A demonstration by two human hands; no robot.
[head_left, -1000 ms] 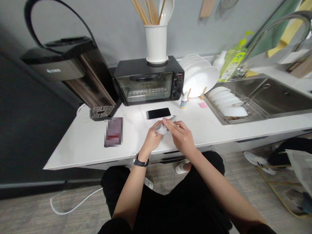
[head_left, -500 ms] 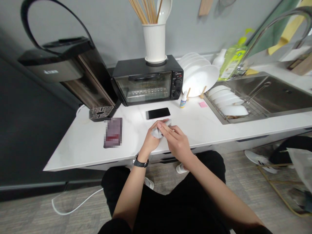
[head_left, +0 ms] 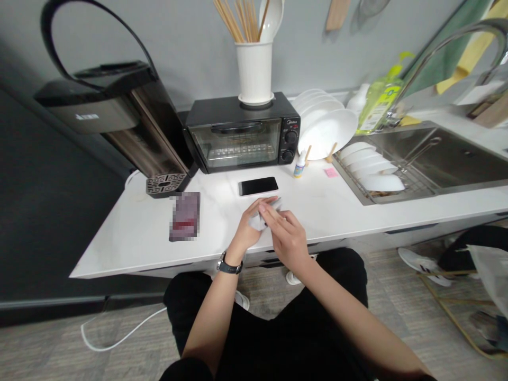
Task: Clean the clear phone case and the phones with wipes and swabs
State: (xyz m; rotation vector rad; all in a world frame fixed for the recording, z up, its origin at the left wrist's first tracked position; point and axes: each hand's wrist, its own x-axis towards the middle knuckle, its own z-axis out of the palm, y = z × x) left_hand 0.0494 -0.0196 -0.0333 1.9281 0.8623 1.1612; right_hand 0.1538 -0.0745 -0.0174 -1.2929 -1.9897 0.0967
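Note:
Both hands meet over the front edge of the counter, closed around a small, crumpled light-grey cloth (head_left: 257, 222). My left hand (head_left: 245, 233), with a watch (head_left: 229, 263) on its wrist, holds the cloth from below and the left. Across the top lie the fingers of my right hand (head_left: 290, 241), pressing the cloth against the left palm. A dark bit shows between the fingers; whether the cloth wraps something I cannot tell. Just beyond the hands, a phone (head_left: 259, 186) lies flat with its dark screen up.
A blurred-out purple packet (head_left: 186, 216) lies left on the white counter (head_left: 138, 241). Behind stand a drink dispenser (head_left: 135, 127), a toaster oven (head_left: 238, 140) bearing a chopstick holder (head_left: 255, 71), a small bottle (head_left: 300, 165) and racked plates (head_left: 327, 132). The sink (head_left: 448, 153) is right.
The hands stay together on the cloth, with the right fingers shifted only slightly over it. The whole view has moved a little.

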